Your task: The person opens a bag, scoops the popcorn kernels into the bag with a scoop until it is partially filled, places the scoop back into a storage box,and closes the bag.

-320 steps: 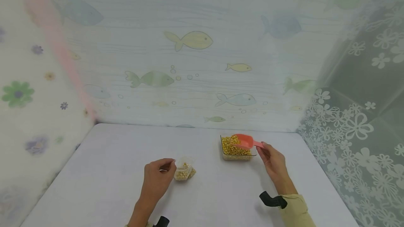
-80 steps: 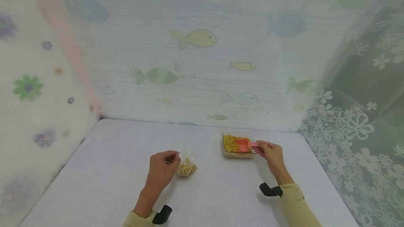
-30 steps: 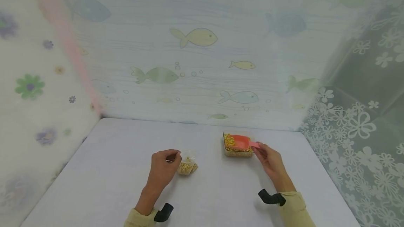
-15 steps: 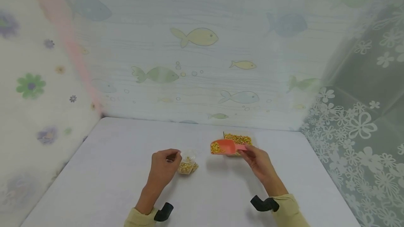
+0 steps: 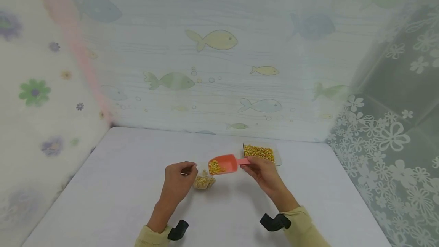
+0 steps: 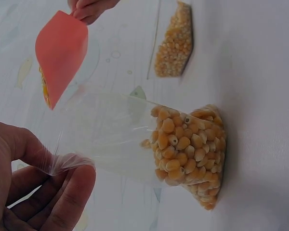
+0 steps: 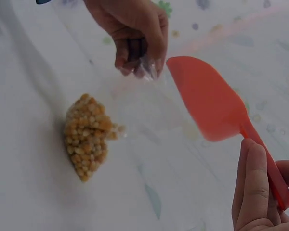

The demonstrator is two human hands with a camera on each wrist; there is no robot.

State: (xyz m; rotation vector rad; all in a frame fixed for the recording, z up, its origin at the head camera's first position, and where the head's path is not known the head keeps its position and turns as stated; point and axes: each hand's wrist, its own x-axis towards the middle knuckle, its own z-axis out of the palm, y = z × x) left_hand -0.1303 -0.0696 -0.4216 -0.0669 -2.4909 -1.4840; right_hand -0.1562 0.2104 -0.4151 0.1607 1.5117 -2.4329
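Observation:
My left hand [image 5: 179,181] pinches the top edge of a clear plastic bag [image 6: 111,139], which stands on the table with corn kernels [image 6: 188,149] filling its lower part. By its handle, my right hand [image 5: 267,176] holds a coral-red scoop [image 5: 227,163] level in the air, with yellow kernels gathered at its front end. In the head view the scoop's tip overlaps the bag's upper right side. The left wrist view shows the scoop's underside above the bag's mouth, a few kernels showing over its edge. Behind the right hand sits a clear rectangular container [image 5: 278,160] of corn kernels.
A white-covered table [image 5: 137,151] carries everything. At its back hangs a pale curtain [image 5: 212,87] printed with fish, with a flowered sheet [image 5: 34,125] on the left and a white-flowered panel [image 5: 387,144] on the right. Black mounts [image 5: 275,222] stick out at both wrists.
The right hand has lifted the scoop with kernels out of the container and carried it left to the bag. The left hand keeps its pinch on the bag, nearly still.

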